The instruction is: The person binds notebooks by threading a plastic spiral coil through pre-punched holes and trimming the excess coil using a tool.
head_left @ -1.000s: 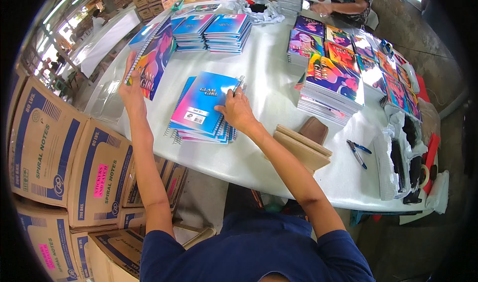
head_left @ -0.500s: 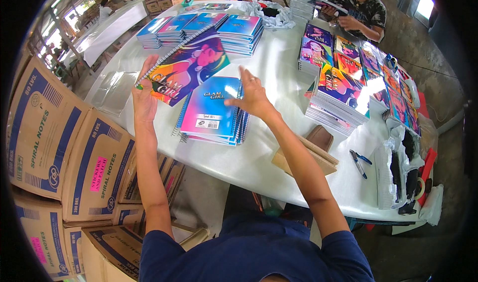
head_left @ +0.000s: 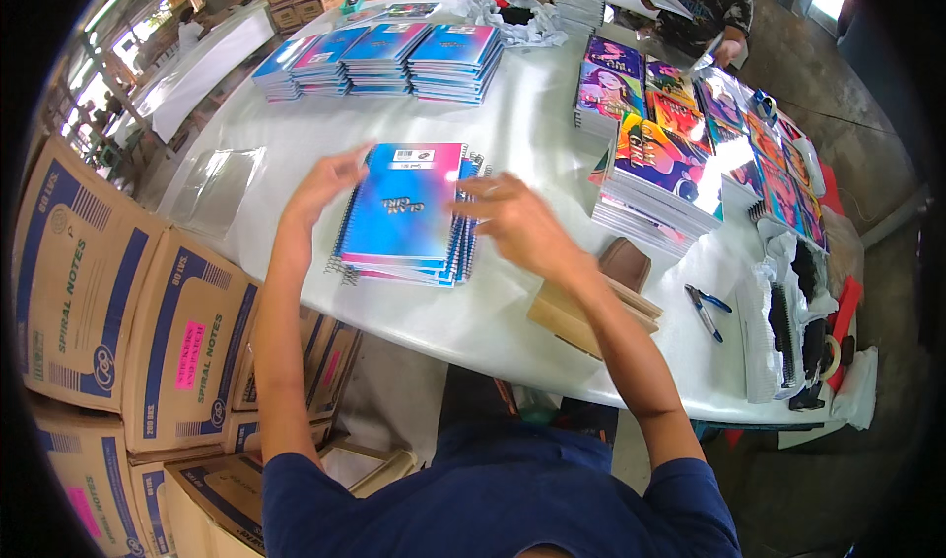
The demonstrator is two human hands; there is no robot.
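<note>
A small pile of spiral notebooks (head_left: pixel 409 208) lies before me, the top one blue and pink with its back cover up. Its barcode label is at the far end. My left hand (head_left: pixel 330 183) is at the pile's far left corner, fingers stretched out and blurred; whether they touch the cover I cannot tell. At the pile's right edge is my right hand (head_left: pixel 517 225), fingers apart, blurred too, with nothing held in it. More spiral coils stick out on both sides of the pile.
Stacked blue-pink notebooks (head_left: pixel 453 60) stand at the back. Colourful notebook stacks (head_left: pixel 665 178) are at right, with pliers (head_left: pixel 707 312), a wooden block (head_left: pixel 567 321) and a box of black coils (head_left: pixel 774 331). Cartons (head_left: pixel 89 282) rise at left. A co-worker (head_left: pixel 700 11) handles papers across the table.
The notebook that my left hand held up, colourful cover showing, now lies back cover up on the pile. My left hand has let go of it; my right hand has moved slightly nearer me.
</note>
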